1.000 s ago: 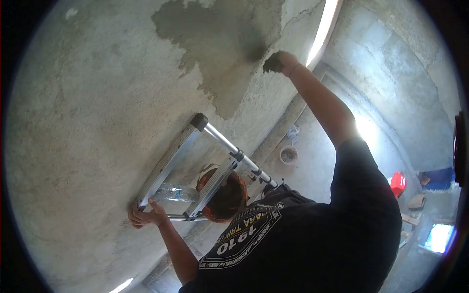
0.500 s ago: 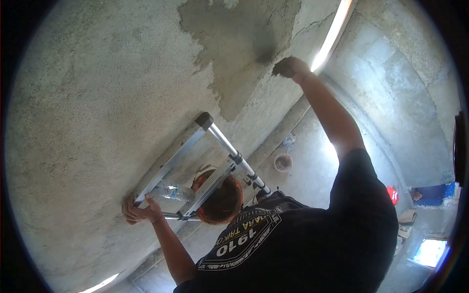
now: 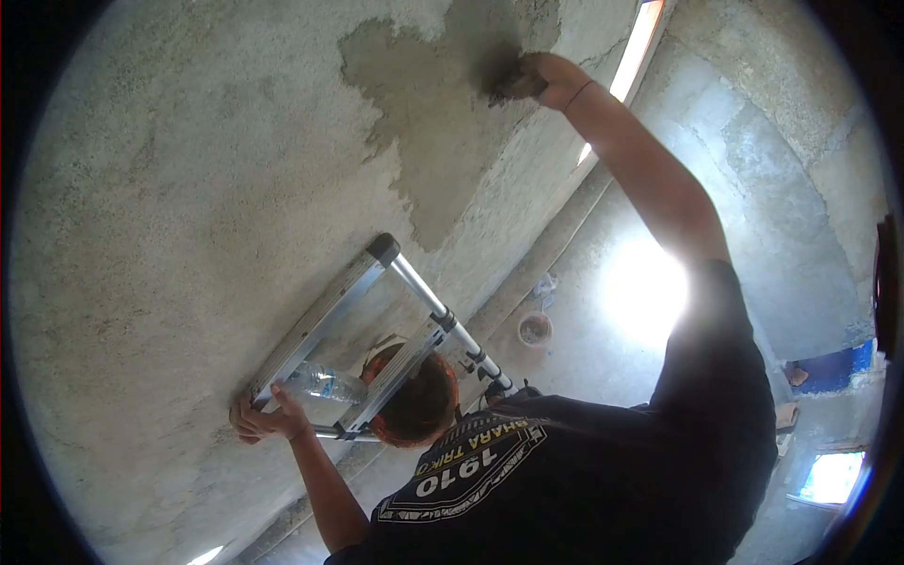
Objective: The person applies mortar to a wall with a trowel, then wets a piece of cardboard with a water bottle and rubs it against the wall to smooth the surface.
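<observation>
My left hand [image 3: 268,416] is wrapped around the lower-left corner of an aluminium telescopic ladder [image 3: 320,315] that leans at the wall. My right hand [image 3: 551,80] is raised to the wall, its fingers closed on a dark, mortar-coloured lump [image 3: 516,85] whose exact kind I cannot make out. The lump is at a damp grey patch of plaster [image 3: 438,141] with ragged edges. Between the ladder's rungs lies a clear plastic bottle [image 3: 325,383], close to my left hand. Beside it, a round orange-rimmed bucket [image 3: 414,435] with dark contents is partly hidden by a rung.
Rough wall [image 3: 188,188] fills the left side. Far below, a small round tub [image 3: 535,330] stands on the floor [image 3: 584,348] near a crumpled clear plastic piece [image 3: 544,287]. A bright slit opening [image 3: 636,52] runs along the upper right, and a small window [image 3: 832,477] glows at lower right.
My right hand has moved left onto the damp patch with the dark lump. My left hand keeps its grip on the ladder. The view has shifted slightly.
</observation>
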Demonstrator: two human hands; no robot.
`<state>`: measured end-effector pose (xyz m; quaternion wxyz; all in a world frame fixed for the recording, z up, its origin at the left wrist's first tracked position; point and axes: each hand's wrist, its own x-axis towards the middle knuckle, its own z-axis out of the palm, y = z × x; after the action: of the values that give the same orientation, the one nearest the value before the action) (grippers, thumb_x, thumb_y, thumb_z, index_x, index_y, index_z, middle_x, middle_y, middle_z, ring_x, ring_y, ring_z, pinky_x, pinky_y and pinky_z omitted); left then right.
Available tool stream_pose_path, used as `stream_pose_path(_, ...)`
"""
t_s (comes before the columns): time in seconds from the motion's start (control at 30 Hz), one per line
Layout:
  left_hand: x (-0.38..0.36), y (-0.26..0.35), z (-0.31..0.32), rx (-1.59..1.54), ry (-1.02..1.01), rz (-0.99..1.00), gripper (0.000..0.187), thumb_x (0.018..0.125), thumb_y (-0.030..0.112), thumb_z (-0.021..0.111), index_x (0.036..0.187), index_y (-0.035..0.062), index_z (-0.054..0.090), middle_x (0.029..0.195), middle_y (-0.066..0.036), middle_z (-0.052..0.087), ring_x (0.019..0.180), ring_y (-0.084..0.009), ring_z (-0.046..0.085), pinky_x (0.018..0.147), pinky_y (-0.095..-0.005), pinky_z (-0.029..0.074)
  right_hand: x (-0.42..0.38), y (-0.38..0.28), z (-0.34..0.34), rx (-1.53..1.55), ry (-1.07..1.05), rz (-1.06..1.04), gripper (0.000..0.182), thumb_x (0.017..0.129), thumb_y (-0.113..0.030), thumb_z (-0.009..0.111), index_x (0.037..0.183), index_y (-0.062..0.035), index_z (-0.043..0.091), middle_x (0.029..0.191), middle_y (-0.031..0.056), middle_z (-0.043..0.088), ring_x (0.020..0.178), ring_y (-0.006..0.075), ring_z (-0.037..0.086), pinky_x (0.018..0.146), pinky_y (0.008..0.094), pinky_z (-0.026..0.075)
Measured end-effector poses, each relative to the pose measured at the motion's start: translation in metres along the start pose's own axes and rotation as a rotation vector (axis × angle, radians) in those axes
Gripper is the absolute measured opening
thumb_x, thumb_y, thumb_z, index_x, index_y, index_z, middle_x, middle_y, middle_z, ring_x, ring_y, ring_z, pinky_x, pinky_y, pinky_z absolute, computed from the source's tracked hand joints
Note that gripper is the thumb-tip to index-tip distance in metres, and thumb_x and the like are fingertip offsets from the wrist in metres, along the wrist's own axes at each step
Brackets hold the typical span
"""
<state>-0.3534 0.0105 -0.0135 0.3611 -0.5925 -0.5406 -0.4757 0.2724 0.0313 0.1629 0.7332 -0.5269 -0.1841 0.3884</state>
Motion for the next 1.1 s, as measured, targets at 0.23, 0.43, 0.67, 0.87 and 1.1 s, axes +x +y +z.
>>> stream_pose_path(0.23,0.000,-0.003,-0.005,-0.010,-0.060,0.021,0.060,0.083,0.067,0.047,0.094,0.0086,0.055,0.100,-0.006,0.057,0.102,-0.0248,0.050,0.083,-0.0427,0.027,-0.093,-0.146,0.054,0.174,-0.443,-0.271,0.028,0.092,0.001,0.030,0.097,0.0128,0.055,0.083,0.0165,0.060,0.057,0.0133,0.048,0.045,0.0212,0.037)
stream_pose_path(0.43,-0.005,-0.008,0.001,-0.032,-0.012,0.006,0.059,0.082,0.066,0.048,0.094,0.0085,0.056,0.099,-0.007,0.058,0.103,-0.0267,0.049,0.083,-0.0442,0.026,-0.034,-0.019,-0.034,-0.256,-0.369,-0.097,0.034,0.095,-0.010,0.037,0.119,0.0123,0.047,0.117,0.0255,0.056,0.112,0.0327,0.055,0.101,0.0417,0.043)
stream_pose_path(0.67,-0.007,-0.010,0.005,0.005,0.012,0.021,0.058,0.083,0.066,0.047,0.097,0.0113,0.058,0.102,-0.006,0.056,0.102,-0.0266,0.050,0.083,-0.0426,0.025,0.015,0.002,-0.006,-0.064,-0.148,0.033,0.025,0.092,-0.003,0.038,0.110,0.0117,0.048,0.105,0.0217,0.057,0.085,0.0323,0.064,0.069,0.0390,0.058)
stream_pose_path(0.87,-0.006,-0.008,0.006,-0.043,0.037,-0.034,0.059,0.079,0.069,0.050,0.094,0.0125,0.061,0.102,-0.004,0.059,0.103,-0.0251,0.051,0.085,-0.0442,0.025,-0.015,-0.082,0.009,-0.072,-0.377,-0.105,0.031,0.094,-0.005,0.035,0.117,0.0135,0.044,0.112,0.0236,0.057,0.100,0.0298,0.061,0.091,0.0368,0.051)
stream_pose_path(1.1,-0.008,-0.009,0.009,-0.018,0.054,-0.011,0.060,0.080,0.069,0.049,0.093,0.0117,0.061,0.103,-0.004,0.059,0.102,-0.0250,0.052,0.084,-0.0426,0.025,-0.002,-0.002,-0.019,-0.152,-0.110,0.028,0.021,0.093,-0.008,0.042,0.107,0.0022,0.055,0.102,0.0159,0.062,0.080,0.0259,0.063,0.071,0.0343,0.054)
